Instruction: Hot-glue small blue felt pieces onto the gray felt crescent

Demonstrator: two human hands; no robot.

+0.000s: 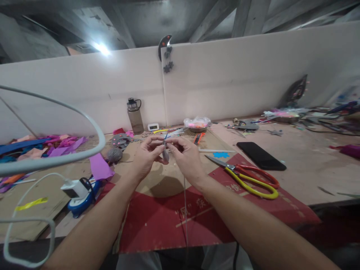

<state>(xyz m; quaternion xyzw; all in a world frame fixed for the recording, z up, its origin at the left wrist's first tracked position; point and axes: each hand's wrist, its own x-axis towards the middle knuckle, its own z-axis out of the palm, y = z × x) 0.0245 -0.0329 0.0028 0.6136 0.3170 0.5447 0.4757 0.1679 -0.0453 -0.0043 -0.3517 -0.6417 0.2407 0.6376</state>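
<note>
My left hand (146,155) pinches a small grey felt piece (165,154), held upright above the cardboard. My right hand (187,155) meets it from the other side, thumb and fingertips closed at the piece's upper edge. A thin blue bit (165,136) sticks up between the fingertips; its kind is unclear. Below my right hand a pale thread (185,210) hangs down over the red printed cardboard (208,225). Scissors (234,170) with one red and one yellow handle lie right of my hands, beside a blue flower-shaped cutout (221,154). A ball of grey yarn (114,155) sits to the left.
A black phone (261,155) lies right of the scissors. Along the back stand a bottle (135,116), a small white clock (153,127) and a bowl (197,128). Coloured scraps (62,144), a blue power strip (81,204) and a white cable arc (92,129) occupy the left.
</note>
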